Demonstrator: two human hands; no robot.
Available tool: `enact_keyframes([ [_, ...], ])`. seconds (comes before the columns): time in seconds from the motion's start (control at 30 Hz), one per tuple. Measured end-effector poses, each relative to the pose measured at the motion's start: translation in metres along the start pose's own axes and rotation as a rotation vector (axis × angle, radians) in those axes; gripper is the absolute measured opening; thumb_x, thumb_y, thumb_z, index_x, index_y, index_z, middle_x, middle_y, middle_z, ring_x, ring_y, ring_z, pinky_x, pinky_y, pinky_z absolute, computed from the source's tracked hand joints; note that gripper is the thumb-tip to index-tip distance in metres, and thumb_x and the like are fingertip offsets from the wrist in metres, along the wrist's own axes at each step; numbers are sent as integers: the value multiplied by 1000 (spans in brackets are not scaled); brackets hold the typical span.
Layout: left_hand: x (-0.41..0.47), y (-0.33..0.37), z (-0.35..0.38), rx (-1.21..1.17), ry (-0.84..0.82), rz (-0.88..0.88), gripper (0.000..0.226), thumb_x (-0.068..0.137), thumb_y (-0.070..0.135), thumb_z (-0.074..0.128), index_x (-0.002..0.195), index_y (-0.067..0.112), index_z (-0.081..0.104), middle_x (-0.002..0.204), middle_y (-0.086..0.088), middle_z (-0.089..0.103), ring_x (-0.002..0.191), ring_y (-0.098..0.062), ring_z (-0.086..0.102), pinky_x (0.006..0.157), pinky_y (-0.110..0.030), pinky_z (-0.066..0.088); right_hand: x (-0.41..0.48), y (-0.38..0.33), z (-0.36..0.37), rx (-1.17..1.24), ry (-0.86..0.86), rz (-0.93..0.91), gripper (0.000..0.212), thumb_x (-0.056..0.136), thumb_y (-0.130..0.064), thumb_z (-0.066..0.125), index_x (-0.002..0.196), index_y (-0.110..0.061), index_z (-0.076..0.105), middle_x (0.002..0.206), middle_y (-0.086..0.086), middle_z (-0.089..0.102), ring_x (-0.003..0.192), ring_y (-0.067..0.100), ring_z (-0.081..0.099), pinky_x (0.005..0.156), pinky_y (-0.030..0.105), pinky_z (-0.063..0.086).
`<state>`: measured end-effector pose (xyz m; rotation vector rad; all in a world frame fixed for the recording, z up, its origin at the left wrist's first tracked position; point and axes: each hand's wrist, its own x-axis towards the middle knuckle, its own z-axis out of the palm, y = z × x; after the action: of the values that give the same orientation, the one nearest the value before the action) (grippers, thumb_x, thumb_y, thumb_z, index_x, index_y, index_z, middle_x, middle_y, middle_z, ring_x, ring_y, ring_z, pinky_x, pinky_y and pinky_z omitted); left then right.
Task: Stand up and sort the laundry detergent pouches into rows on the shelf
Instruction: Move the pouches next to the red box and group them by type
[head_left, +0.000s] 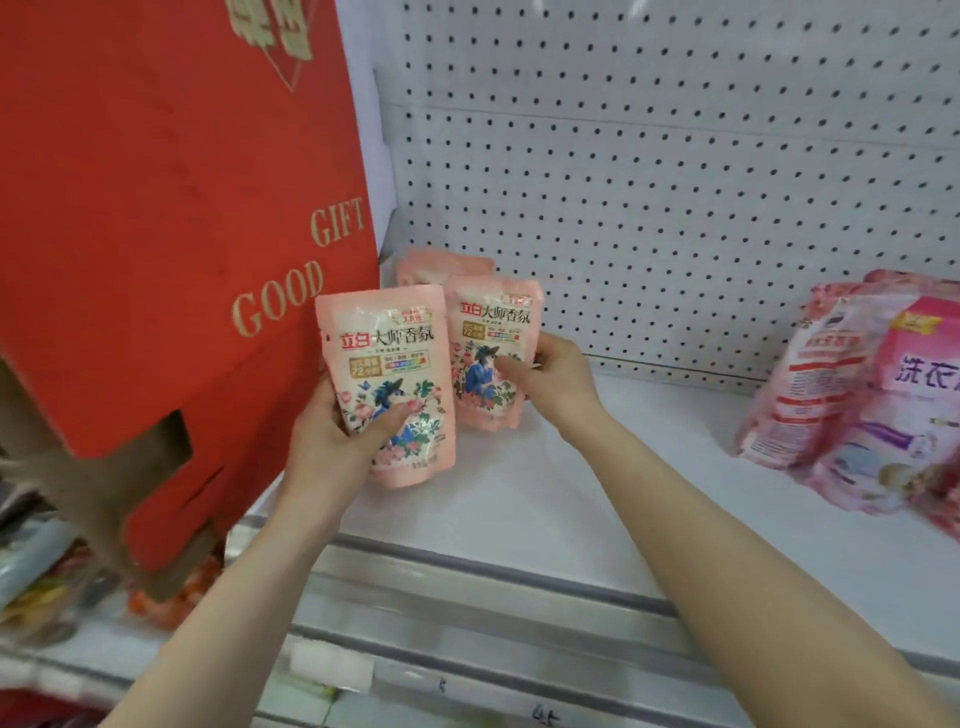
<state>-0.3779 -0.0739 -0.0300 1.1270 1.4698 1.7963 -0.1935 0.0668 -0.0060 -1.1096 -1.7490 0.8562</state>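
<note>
Though soft-sided, glossy pink rectangular pouches (387, 384), rounded corners.

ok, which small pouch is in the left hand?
The front pouch, beside the red box; the left hand grips it. The right hand holds the middle pouch; the back pouch is mostly hidden.

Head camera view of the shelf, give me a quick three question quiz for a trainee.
1. True or false: the left hand grips the nearer pale pink floral plastic pouch.
2. What stands left of the pouches? A) red cardboard gift box B) blue bucket C) green crate
3. Fill in: the right hand holds the farther pink floral pouch by its ____ edge.
Key: 1 true; 2 A; 3 right.
</note>
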Motion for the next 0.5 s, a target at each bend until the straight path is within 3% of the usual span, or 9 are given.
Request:
enact_keyframes([
  [0.23,8,-1,-12,75,28,-23,46,68,17,84,109,24,64,101,10,75,91,-9,72,75,-32,58,44,9,59,-24,18,-11,23,85,-18,72,108,-17,71,104,3,75,94,20,70,81,37,56],
  [0.4,16,0,-11,96,47,-4,44,71,15,83,110,21,64,102,9,75,90,-8,72,70,-24,59,60,15,74,-35,22,-47,23,84,-21,73,107,-19,71,102,1,75,92,19,70,69,27,51],
  [0.5,18,-5,-8,89,54,-22,43,70,14,83,107,23,64,101,7,75,90,-10,73,73,-30,59,60,15,70,-70,-23,-64,29,82,-26,75,110,-18,68,103,1,75,93,18,70,74,32,55],
])
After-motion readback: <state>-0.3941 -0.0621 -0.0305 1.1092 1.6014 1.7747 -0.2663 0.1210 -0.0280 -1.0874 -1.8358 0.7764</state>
